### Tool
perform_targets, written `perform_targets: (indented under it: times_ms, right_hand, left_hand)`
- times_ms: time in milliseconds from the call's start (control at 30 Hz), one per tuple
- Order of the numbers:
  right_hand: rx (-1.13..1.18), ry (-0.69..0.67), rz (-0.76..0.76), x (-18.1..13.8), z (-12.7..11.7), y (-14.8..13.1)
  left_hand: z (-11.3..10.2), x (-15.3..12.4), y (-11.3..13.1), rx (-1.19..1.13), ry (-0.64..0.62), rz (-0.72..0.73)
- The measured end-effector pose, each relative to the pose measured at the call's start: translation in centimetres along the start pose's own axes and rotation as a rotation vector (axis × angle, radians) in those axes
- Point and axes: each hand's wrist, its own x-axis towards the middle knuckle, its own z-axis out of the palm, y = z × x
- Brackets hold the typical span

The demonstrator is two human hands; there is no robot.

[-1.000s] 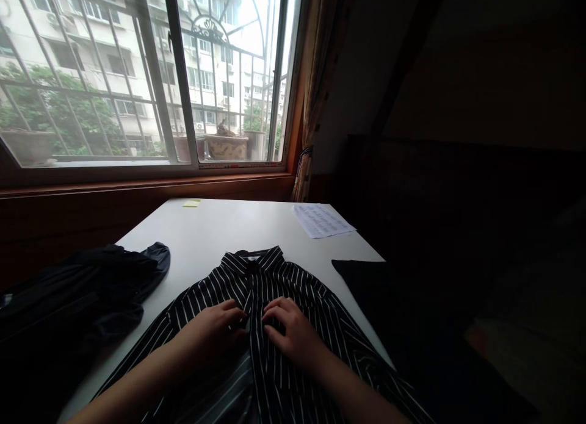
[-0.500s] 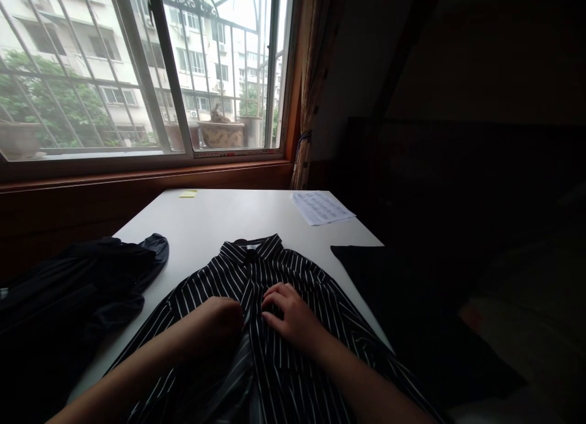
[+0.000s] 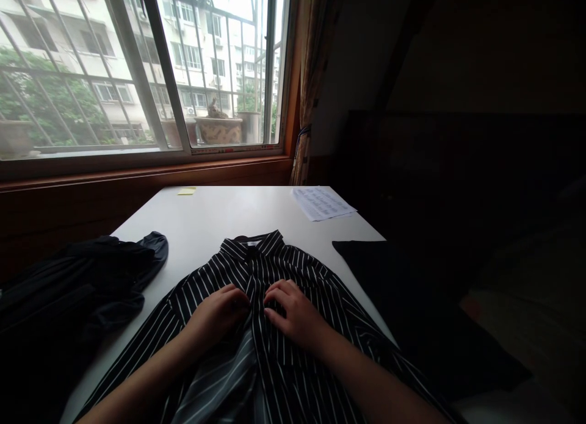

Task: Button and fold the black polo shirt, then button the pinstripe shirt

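Note:
A black shirt with white stripes [image 3: 306,271] lies front up, its collar pointing away from me. Below the chest the front parts and the inside of the shirt shows. My left hand [image 3: 220,311] is curled at the edge of the front opening, closed on the cloth; its fingertips are mostly hidden. Just across the opening, my right hand [image 3: 293,311] rests on the shirt with bent fingers, thumb and forefinger visibly apart. A small gap separates the two hands.
The shirt lies on a white table [image 3: 238,207]. Dark crumpled clothing [image 3: 82,283] is at the left and a dark flat cloth [image 3: 389,290] at the right. Printed papers [image 3: 323,203] and a yellow sticky note [image 3: 187,191] lie toward the back, below a barred window [image 3: 220,64].
My left hand has turned from a fist-like pose to a flatter one, its fingers reaching toward the opening. The right hand has barely moved. The view has shifted slightly.

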Motion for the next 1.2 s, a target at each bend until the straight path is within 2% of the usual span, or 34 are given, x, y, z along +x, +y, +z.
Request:
perform_targets:
  times_ms: [233, 500, 733, 967, 1200]
  right_hand:
    - [0.022, -0.005, -0.107, -0.5, -0.2, -0.3]
    - [-0.165, -0.195, -0.256, -1.1, -0.5, -1.4]
    - [-0.271, -0.257, -0.265, -1.0, -0.3, -1.6]
    - [-0.328, -0.285, -0.354, -0.9, 0.1, -1.2]
    - [-0.283, -0.254, -0.291, -0.8, 0.3, -1.2]
  left_hand:
    - [0.2, 0.1, -0.3, 0.026, 0.022, 0.047]
    - [0.2, 0.5, -1.2, -0.052, 0.022, 0.073]
    - [-0.2, 0.7, -1.2, -0.108, 0.001, 0.062]
    - [0.0, 0.7, -1.1, -0.08, 0.003, 0.035]
    - [0.1, 0.6, -0.8, -0.028, 0.012, 0.023]
